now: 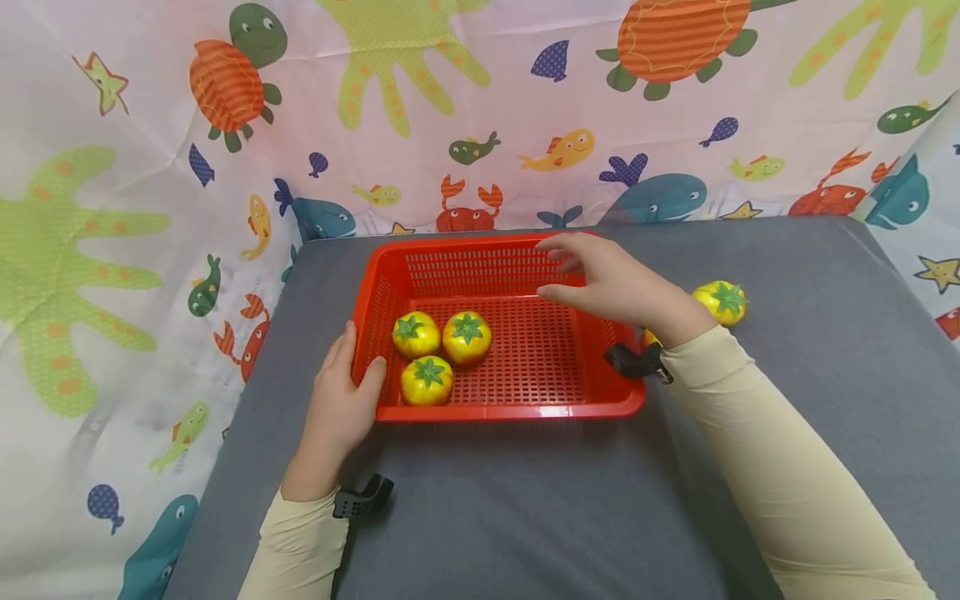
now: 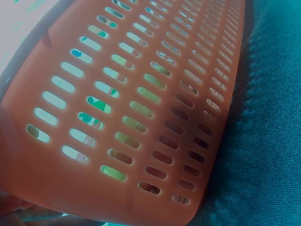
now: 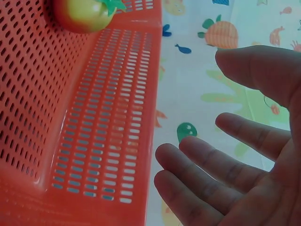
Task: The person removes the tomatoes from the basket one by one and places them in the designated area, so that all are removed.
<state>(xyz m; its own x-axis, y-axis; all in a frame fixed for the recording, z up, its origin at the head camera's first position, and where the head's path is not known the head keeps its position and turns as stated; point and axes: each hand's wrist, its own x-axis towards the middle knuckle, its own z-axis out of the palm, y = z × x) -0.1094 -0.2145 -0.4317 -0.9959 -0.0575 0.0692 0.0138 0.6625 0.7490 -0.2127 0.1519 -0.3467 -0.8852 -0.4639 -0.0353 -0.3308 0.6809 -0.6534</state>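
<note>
A red plastic basket (image 1: 510,412) with slotted walls stands on the grey cloth. Three yellow tomatoes with green star-shaped tops (image 1: 428,381) sit together at its left end. My left hand (image 1: 341,404) holds the basket's left side, thumb over the rim and fingers along the outside. The left wrist view is mostly the basket's slotted wall (image 2: 61,183). Above the basket's right end, my right hand (image 1: 603,279) is held with fingers spread and nothing in it. The right wrist view shows this hand (image 3: 235,165) beside the rim, and a tomato (image 3: 84,16) in the basket.
Right of the basket, on the grey cloth (image 1: 817,375), lies another yellow tomato (image 1: 720,302). One more (image 1: 649,337) is mostly hidden by my right wrist. A white curtain (image 1: 517,108) printed with sea animals hangs behind the table and along its sides.
</note>
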